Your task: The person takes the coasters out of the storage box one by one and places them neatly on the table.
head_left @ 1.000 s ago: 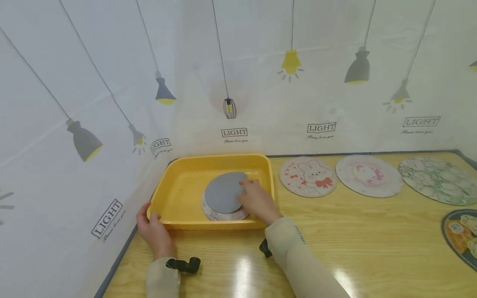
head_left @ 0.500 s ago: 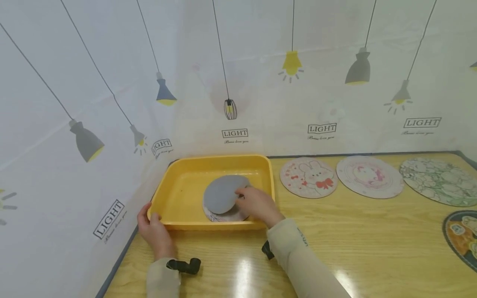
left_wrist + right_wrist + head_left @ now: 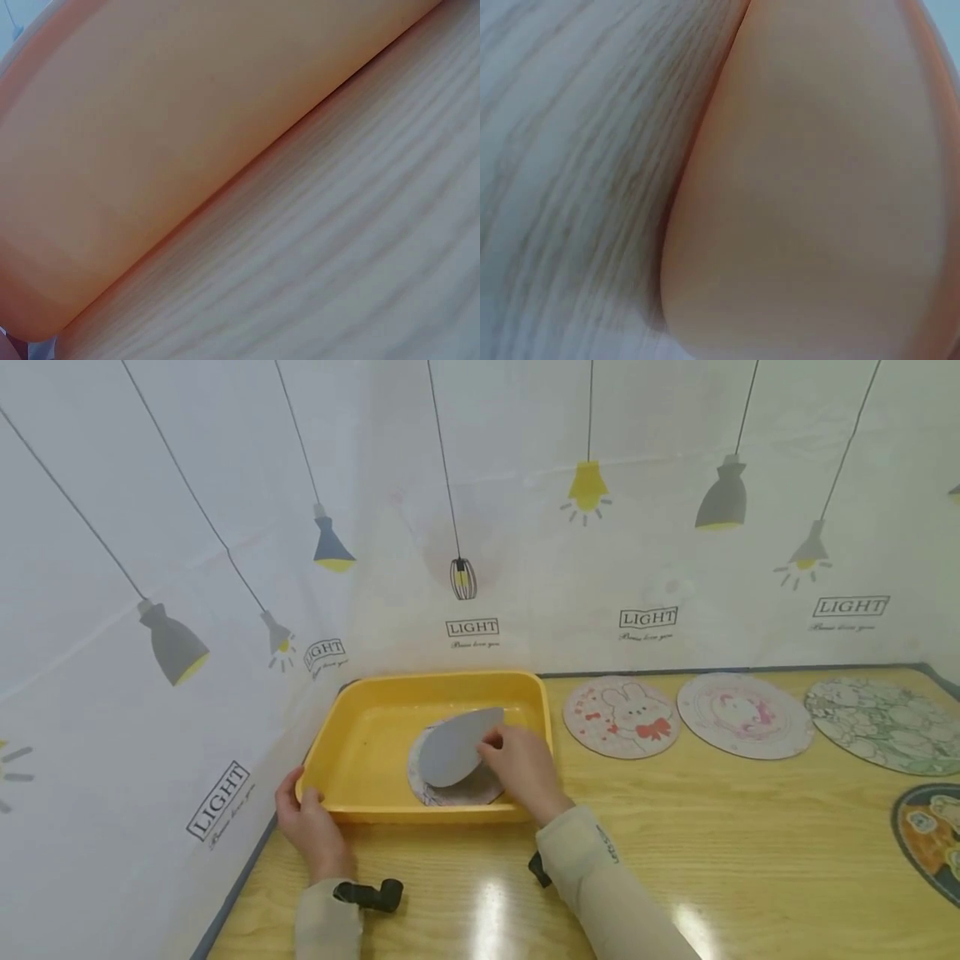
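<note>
In the head view a yellow tray point(image 3: 352, 814) stands against the back wall. My left hand point(image 3: 311, 827) grips its front left corner, with the thumb over the rim and the fingers outside. Inside the tray, my right hand point(image 3: 525, 772) pinches the right edge of a round mat point(image 3: 453, 752), whose plain grey side shows. That mat is bent and tilted up, and beneath it lies another round mat with a printed pattern point(image 3: 420, 781), partly covered. Both wrist views show the tray's outer wall point(image 3: 172, 142) point(image 3: 802, 180) and the wood-grain tabletop, with no clear sight of the fingers.
Right of the tray, a rabbit mat point(image 3: 621, 717), a pink-patterned mat point(image 3: 745, 716) and a green floral mat point(image 3: 888, 725) lie along the back edge. A dark food-print mat point(image 3: 933, 831) sits nearer. The wall point(image 3: 525, 552) has printed lamps.
The grey-sided mat was lying flatter over the patterned one; its edge is now lifted and the mat bends upward in my right hand. The left hand stays at the tray's corner.
</note>
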Tool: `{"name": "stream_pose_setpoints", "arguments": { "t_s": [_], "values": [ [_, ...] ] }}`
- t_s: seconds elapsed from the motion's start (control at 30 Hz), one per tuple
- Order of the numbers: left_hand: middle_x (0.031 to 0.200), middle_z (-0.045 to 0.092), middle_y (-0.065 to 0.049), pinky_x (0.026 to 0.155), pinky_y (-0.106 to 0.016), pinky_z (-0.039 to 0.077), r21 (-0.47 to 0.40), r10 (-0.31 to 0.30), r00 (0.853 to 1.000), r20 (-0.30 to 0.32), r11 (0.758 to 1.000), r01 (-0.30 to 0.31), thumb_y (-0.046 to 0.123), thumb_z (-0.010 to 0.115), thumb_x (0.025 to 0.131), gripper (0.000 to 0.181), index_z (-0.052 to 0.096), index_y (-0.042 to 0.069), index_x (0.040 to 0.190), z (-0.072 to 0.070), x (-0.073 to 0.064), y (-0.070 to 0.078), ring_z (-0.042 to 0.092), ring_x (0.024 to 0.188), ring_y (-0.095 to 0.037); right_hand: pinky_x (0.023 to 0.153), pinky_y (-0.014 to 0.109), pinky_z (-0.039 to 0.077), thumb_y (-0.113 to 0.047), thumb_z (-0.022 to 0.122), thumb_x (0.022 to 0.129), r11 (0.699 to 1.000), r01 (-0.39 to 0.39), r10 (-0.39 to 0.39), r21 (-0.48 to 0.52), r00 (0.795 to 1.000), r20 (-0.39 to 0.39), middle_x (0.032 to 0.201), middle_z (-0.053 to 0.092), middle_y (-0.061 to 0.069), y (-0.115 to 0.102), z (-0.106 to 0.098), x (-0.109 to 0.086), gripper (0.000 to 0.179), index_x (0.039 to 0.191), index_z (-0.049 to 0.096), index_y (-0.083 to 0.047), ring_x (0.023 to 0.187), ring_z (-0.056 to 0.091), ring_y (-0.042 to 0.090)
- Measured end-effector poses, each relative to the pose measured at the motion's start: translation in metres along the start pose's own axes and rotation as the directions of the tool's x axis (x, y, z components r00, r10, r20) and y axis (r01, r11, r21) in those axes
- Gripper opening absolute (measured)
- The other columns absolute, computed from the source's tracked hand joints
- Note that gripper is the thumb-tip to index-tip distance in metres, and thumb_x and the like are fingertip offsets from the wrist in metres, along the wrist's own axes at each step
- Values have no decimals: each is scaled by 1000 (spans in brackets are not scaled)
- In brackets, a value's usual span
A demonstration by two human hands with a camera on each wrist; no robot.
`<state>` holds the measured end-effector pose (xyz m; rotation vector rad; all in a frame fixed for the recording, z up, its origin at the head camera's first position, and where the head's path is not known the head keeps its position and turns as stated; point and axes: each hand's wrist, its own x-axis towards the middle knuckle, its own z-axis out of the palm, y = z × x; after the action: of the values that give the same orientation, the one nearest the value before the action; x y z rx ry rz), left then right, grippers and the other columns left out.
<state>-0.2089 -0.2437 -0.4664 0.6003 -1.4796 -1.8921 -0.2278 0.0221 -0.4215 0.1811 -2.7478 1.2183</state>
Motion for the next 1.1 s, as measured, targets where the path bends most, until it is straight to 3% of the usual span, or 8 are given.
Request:
{"name": "stream_pose_setpoints", "arguments": {
  "t_s": [0.13,0.27,0.4,0.53,0.67,0.8,1.0,1.1],
  "values": [
    [127,44,-1,89,-34,34,-8,6,1000,-2,1000,-6,1,36,82,40,50,10,118,0,1,0,42,109,-16,58,24,43,-17,64,79,999,35,-35,-3,999,-24,74,54,-5,-1,-1,2,7,80,57,-16,67,49,12],
    [126,44,-1,89,-35,35,-11,-3,1000,-5,1000,3,1,36,82,39,50,10,117,-1,0,1,43,108,-17,56,24,41,-12,62,75,998,57,-57,6,998,-2,76,52,-3,-1,-4,3,18,92,57,-13,67,47,13],
    [128,43,-1,89,-33,34,-4,-3,1000,-2,1000,3,1,35,82,40,49,10,119,-1,-1,3,41,110,-15,56,26,42,-16,59,76,997,59,-60,50,998,24,81,52,-3,0,-6,2,25,101,57,-14,67,48,14],
    [130,42,-2,87,-29,33,4,9,1000,-2,1000,-9,-1,36,81,41,49,8,119,-1,-2,2,39,111,-13,56,27,41,-22,52,79,997,55,-57,52,998,34,78,52,-4,3,-6,-2,17,95,57,-17,66,48,14],
    [130,42,-2,86,-29,34,11,2,1000,-4,1000,-2,-1,35,81,41,49,9,119,-1,-3,1,40,110,-14,57,26,41,-22,51,82,996,84,-82,34,995,-49,75,53,-6,6,-4,-6,11,89,59,-20,66,48,11],
    [128,43,-2,87,-33,34,1,5,1000,3,1000,-5,0,35,82,41,49,9,119,-1,-2,2,42,108,-16,60,24,43,-23,55,83,990,143,-139,15,979,-152,77,56,-9,7,-2,-7,8,87,60,-20,67,50,7],
    [125,44,-1,87,-34,35,-15,0,1000,9,1000,0,-1,35,81,40,48,8,118,1,-2,1,43,108,-18,50,23,38,-17,59,80,984,181,-177,-3,960,-215,69,52,-3,8,-3,-10,31,111,60,-10,56,44,10],
    [125,44,-1,87,-35,35,-16,4,1000,10,1000,-4,-1,35,81,40,48,8,118,1,-2,2,42,108,-18,48,24,37,-17,58,79,988,140,-127,59,976,-179,68,51,0,6,-7,-9,45,123,50,-6,55,43,12]
  ]
}}
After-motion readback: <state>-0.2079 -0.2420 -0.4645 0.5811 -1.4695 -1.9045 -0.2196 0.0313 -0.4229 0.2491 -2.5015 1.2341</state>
